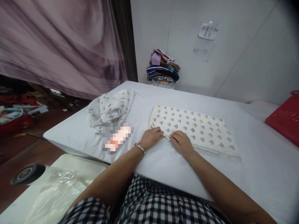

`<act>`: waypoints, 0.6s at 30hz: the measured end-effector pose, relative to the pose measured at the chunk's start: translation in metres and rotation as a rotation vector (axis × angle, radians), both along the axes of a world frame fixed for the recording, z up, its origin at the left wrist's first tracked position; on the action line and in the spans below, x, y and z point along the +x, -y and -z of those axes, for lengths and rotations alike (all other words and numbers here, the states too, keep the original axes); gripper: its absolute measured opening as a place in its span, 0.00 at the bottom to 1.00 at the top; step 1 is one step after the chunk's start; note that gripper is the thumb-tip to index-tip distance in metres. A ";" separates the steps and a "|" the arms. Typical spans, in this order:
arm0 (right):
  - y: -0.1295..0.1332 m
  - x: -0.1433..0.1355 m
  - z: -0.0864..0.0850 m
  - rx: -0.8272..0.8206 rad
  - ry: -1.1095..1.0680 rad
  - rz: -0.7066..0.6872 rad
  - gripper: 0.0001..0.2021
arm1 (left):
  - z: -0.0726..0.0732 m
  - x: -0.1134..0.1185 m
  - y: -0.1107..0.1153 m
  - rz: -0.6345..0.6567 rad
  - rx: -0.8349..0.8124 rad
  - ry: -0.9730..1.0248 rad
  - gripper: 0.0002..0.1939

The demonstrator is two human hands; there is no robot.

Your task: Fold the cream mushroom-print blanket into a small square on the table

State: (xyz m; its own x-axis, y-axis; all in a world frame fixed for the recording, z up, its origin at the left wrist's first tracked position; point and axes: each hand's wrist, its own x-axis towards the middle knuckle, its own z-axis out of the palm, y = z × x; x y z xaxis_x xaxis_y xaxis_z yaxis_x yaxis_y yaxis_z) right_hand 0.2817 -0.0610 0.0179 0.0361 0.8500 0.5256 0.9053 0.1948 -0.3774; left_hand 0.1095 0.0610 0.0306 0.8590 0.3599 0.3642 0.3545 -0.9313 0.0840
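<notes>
A folded white cloth point(191, 127) with grey, mushroom-like prints and a few coloured ones lies flat on the white-covered table point(163, 165). My left hand point(153, 137) pinches the near edge of this cloth toward its left end. Close beside it, my right hand point(182, 143) grips the same edge, with the fingers bent. The fingertips of both hands are partly hidden. To the left, a crumpled white cloth point(112, 105) with small dark prints rests in a loose heap.
A blurred-out oblong item point(118, 138) lies left of my hands. Against the wall stands a stack of folded clothes point(163, 68). At the right edge is a red object point(285, 118). Clear plastic bags point(60, 196) and a roll of tape point(29, 174) are at lower left.
</notes>
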 end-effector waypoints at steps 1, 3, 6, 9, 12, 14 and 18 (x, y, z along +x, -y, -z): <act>0.000 0.000 0.000 -0.010 0.015 -0.009 0.11 | 0.000 0.000 0.000 -0.007 0.008 -0.004 0.15; 0.000 -0.001 -0.001 -0.037 0.054 -0.024 0.11 | -0.001 0.001 0.000 -0.018 0.024 -0.013 0.16; 0.000 -0.001 -0.002 -0.065 0.113 -0.040 0.10 | 0.001 0.001 0.000 -0.021 0.042 -0.032 0.15; 0.000 -0.002 -0.002 -0.059 0.136 -0.041 0.10 | 0.002 0.001 0.000 -0.022 0.051 -0.036 0.15; 0.000 -0.002 -0.002 -0.031 0.126 -0.033 0.11 | 0.003 0.000 0.000 -0.005 0.023 -0.022 0.15; -0.001 -0.003 -0.002 -0.010 0.125 -0.026 0.11 | 0.003 -0.002 -0.002 0.031 -0.017 0.001 0.15; -0.002 -0.003 0.001 0.012 0.125 -0.019 0.11 | 0.004 -0.005 -0.004 0.085 -0.050 0.016 0.15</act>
State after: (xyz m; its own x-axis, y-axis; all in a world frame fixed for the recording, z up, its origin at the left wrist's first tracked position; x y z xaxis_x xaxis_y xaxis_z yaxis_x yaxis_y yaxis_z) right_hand 0.2791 -0.0586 0.0173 -0.0468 0.8433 0.5354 0.9412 0.2167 -0.2591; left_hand 0.1048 0.0652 0.0268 0.8816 0.3037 0.3615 0.2722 -0.9525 0.1364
